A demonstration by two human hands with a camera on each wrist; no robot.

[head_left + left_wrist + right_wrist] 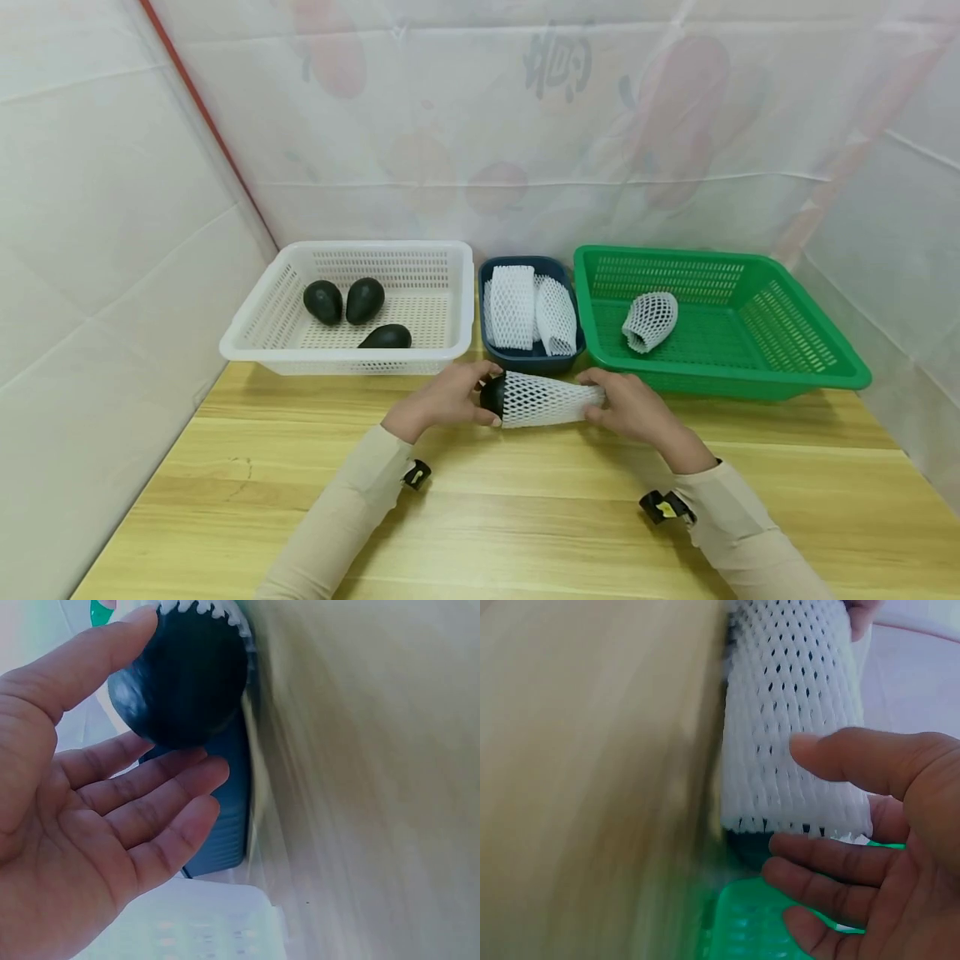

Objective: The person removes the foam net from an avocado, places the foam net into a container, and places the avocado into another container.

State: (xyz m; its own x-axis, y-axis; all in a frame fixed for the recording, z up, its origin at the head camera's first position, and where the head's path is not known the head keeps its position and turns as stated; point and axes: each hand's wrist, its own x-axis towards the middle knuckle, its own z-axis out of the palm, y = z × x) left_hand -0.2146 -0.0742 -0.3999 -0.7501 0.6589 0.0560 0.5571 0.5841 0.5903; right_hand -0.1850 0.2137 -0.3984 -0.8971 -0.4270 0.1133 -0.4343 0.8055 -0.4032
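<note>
Holding avocado [492, 395] crosswise by both ends, in front of blue box [540, 364], low over bench [525, 517]; unclear whether touching it. Grasping bare blunt end in left grip [446, 396], thumb opposite fingers, probably to steady. Pinching net [547, 400] near its far end with right grip [637, 408], likely to keep it drawn out lengthwise. Visible only from head: loose avocados [365, 301] in white basket [360, 356], spare nets [513, 308] in box, another net [660, 315] in green basket [712, 377]; apparently sorted by kind, within easy reach. Clearer from left wrist: scalloped net edge against dark skin. Clearer from right wrist: jagged far edge of net, mostly covered by fingers from head.
</note>
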